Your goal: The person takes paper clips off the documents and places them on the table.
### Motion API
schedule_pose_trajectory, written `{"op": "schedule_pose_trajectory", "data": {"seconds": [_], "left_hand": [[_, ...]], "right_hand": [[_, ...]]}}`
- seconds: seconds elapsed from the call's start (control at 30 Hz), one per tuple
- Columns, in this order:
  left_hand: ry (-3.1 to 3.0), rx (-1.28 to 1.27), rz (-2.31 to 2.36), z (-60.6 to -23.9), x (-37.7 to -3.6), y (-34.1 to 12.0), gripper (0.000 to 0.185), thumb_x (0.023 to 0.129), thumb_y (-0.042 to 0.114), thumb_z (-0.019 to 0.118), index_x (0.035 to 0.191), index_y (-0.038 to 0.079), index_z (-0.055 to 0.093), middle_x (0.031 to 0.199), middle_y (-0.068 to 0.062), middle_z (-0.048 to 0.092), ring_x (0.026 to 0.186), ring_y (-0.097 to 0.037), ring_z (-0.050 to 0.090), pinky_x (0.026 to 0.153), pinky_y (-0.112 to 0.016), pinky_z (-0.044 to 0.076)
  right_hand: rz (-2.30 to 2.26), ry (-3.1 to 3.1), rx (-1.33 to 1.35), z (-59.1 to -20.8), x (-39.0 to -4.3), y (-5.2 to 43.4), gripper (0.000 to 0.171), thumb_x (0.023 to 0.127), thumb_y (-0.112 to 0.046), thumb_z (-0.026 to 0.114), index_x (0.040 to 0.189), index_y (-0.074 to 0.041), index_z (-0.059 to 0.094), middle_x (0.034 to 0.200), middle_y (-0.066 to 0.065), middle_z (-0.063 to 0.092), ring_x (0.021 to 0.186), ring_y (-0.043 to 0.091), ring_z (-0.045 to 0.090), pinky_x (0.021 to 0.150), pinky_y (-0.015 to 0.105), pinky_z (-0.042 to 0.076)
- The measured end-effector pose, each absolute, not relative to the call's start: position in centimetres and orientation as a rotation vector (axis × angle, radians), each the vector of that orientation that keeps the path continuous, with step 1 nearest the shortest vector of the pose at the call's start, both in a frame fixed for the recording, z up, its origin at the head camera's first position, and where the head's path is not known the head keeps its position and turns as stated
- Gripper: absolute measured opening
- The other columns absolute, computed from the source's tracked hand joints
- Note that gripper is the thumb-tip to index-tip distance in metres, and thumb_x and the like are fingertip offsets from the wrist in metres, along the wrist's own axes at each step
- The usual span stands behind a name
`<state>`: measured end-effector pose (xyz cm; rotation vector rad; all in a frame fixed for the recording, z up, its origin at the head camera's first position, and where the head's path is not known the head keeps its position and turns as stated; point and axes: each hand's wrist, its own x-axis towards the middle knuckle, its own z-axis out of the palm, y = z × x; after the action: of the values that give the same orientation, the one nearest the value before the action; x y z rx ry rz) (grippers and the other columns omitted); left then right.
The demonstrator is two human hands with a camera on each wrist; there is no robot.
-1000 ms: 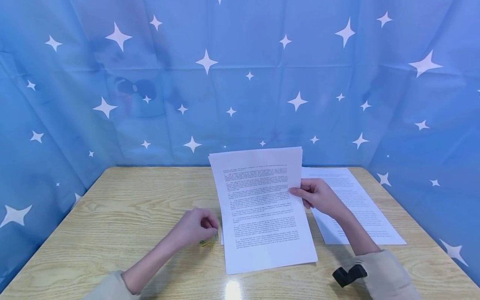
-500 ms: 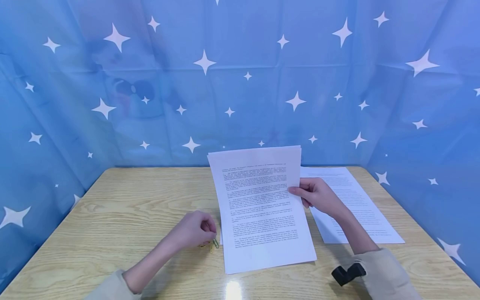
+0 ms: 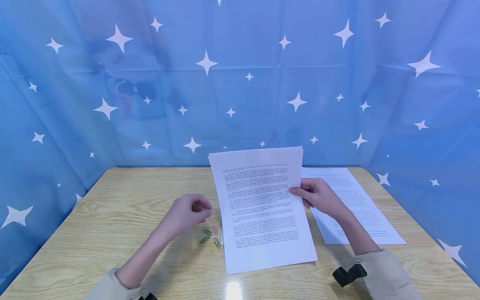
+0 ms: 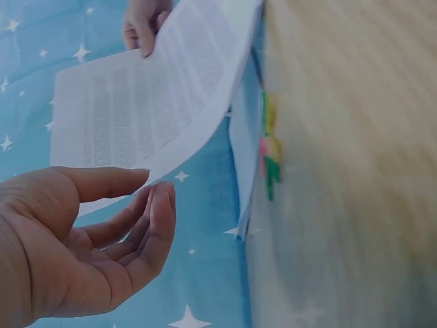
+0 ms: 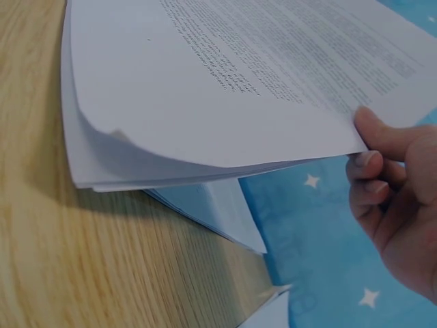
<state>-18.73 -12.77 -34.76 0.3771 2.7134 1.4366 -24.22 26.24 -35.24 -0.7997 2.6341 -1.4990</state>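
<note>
The right hand (image 3: 318, 196) pinches the right edge of the sheaf (image 3: 262, 208), its far end raised and near edge on the table (image 3: 123, 208); the left hand (image 3: 185, 214), fingers loosely curled and holding nothing, hovers over the clips (image 3: 211, 236) left of it. With only one edge pinched, the sheets could fan or slip.

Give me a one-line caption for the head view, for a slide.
Right hand pinches the edge of a propped sheaf of printed pages; left hand hovers above colored paper clips on the wooden table.

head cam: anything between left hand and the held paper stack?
Only bare wooden table between the left hand and the paper stack; the paper clips lie just below that gap, head view.
</note>
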Motion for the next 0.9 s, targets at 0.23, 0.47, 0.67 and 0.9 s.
{"op": "schedule_pose_trajectory", "data": {"seconds": [0.23,0.47,0.67,0.9], "left_hand": [[2.763,0.354,1.514,-33.6,-19.3,-11.9,0.016,0.092,0.011,0.071,0.105,0.003,0.067,0.091,-0.004,0.068,0.083,-0.019,0.064,0.073,-0.034,0.053],[2.746,0.295,1.567,-32.7,-20.0,-10.1,0.028,0.092,0.014,0.073,0.114,0.001,0.064,0.096,-0.006,0.067,0.087,-0.021,0.065,0.076,-0.036,0.054],[2.717,0.348,1.558,-32.1,-20.7,-9.0,0.027,0.093,0.013,0.071,0.116,0.001,0.064,0.097,-0.008,0.066,0.089,-0.022,0.064,0.072,-0.034,0.053],[2.741,0.379,1.519,-31.7,-20.9,-8.7,0.017,0.096,0.012,0.069,0.109,0.001,0.067,0.092,-0.007,0.067,0.084,-0.026,0.063,0.067,-0.032,0.050]], "right_hand": [[-1.530,2.603,-0.787,-35.2,-24.0,26.4,0.023,0.102,-0.013,0.062,0.120,-0.001,0.070,0.057,0.014,0.051,0.042,0.022,0.040,0.041,0.030,0.033],[-1.562,2.582,-0.802,-35.2,-24.0,26.3,0.024,0.103,-0.013,0.061,0.121,-0.001,0.070,0.055,0.013,0.050,0.041,0.025,0.036,0.040,0.031,0.031],[-1.584,2.581,-0.779,-35.3,-24.2,26.4,0.026,0.103,-0.015,0.061,0.123,-0.001,0.069,0.060,0.015,0.057,0.041,0.019,0.035,0.040,0.030,0.030],[-1.677,2.575,-0.746,-35.3,-24.3,26.7,0.026,0.103,-0.014,0.060,0.121,0.002,0.068,0.080,0.012,0.070,0.043,0.019,0.034,0.041,0.029,0.028]]}}
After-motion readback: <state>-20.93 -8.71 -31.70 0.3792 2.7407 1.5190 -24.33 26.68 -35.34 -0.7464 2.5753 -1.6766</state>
